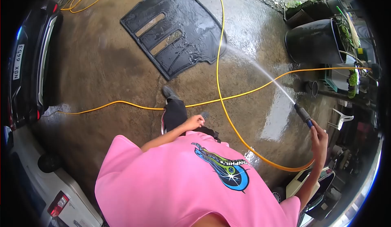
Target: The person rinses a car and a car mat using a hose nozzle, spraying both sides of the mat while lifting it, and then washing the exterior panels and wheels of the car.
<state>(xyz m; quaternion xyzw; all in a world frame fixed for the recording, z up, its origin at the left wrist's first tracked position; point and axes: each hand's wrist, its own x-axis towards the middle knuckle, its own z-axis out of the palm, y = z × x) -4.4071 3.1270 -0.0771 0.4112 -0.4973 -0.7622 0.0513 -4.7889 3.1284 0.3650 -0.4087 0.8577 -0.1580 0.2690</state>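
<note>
My right hand [319,139] is wrapped round the rear of a dark spray gun [302,114], held out at the right. A white jet of water [264,70] shoots from its tip and strikes the right edge of a black rubber car mat [183,27]. The mat lies wet on the concrete, with two long slots through it. A yellow hose [240,139] loops across the floor and runs up close to my right wrist. In front of my waist, my left hand [194,122] is curled into a loose fist, with nothing visible in it.
A dark car [24,64] and a white car [61,186] stand on the left. On the right are a large black tub [313,42], a small dark bucket [312,88] and a white chair [341,118]. A second yellow hose [150,108] crosses the wet floor by my feet.
</note>
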